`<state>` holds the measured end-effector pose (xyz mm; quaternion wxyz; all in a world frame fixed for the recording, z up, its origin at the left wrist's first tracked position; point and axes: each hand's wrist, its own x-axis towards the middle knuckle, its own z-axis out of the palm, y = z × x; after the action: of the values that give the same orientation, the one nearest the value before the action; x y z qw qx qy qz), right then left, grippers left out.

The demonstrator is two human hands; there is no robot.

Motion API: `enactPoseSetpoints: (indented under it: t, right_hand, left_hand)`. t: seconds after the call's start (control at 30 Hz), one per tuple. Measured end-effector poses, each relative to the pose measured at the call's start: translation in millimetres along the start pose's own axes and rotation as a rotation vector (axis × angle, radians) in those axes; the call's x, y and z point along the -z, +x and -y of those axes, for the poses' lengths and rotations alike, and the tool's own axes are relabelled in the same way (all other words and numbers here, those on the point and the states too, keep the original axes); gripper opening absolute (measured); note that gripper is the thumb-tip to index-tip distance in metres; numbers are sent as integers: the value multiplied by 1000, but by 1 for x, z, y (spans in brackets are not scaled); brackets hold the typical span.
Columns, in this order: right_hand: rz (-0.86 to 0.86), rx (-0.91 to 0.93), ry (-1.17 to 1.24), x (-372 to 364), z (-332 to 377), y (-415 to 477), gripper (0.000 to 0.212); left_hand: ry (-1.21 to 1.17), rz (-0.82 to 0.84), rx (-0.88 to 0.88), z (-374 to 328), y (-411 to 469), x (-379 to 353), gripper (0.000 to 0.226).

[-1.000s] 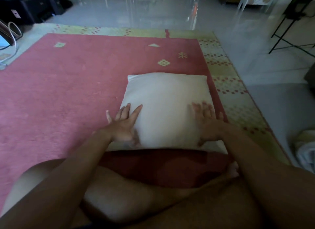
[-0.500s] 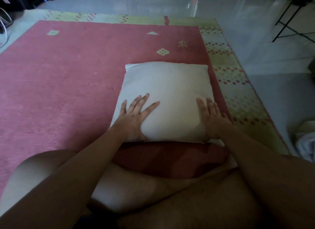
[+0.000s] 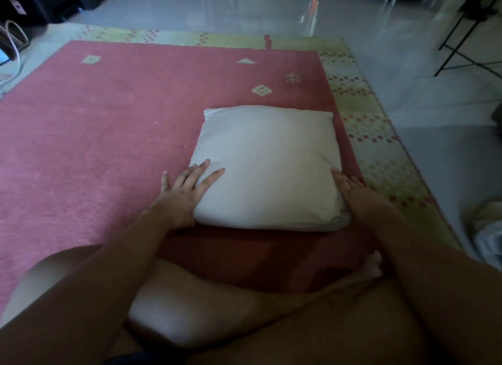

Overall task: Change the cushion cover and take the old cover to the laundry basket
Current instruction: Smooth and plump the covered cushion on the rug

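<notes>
A square white cushion lies flat on the pink rug in front of my crossed legs. My left hand rests flat with spread fingers on the cushion's near left corner. At the near right edge my right hand presses against the cushion's side with straight fingers. A dark red cloth lies spread on the rug between the cushion and my legs, partly under the cushion's near edge.
The rug has a yellow-green patterned border along the right and far sides. Grey floor lies beyond. A pale bundle of fabric lies on the floor at the right edge. Black stand legs are at far right; cables and dark items sit at far left.
Both hands slid outward, from lying on top of the cushion to its near left corner and right side. The cushion now sits slightly farther from my legs, showing more red cloth.
</notes>
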<state>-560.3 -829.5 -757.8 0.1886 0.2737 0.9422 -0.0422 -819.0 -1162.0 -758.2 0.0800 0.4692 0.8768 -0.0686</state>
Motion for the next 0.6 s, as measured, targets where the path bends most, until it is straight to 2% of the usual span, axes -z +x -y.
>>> enactPoseSetpoints:
  t: [0.13,0.2,0.27,0.33,0.37,0.43,0.5,0.6]
  right_hand:
    - [151,-30,3,23,1,-2,106]
    - [148,-105,14,46,10,-1,96]
    - [-51,-130,48,69,38,11,76]
    - [-287,2,332,81,83,22,69]
    - [-338,76,436,79,105,28,67]
    - [-330,133,384,60,135,41,67]
    - [-354,91,290,41,134,50,68]
    - [-411,38,355,33,102,61,63]
  left_hand:
    - [-128,212,-73,10,4,18,150]
    - [-268,266,-66,17,13,36,133]
    - [-522,112,-46,13,32,57,103]
    - [-647,-161,-38,-10,60,68,81]
    - [-642,-243,-33,-27,75,69,74]
    - [-555,-237,-13,-61,98,61,66]
    - [-419,-181,62,-78,112,44,63]
    - [-469,-227,181,-61,122,32,66]
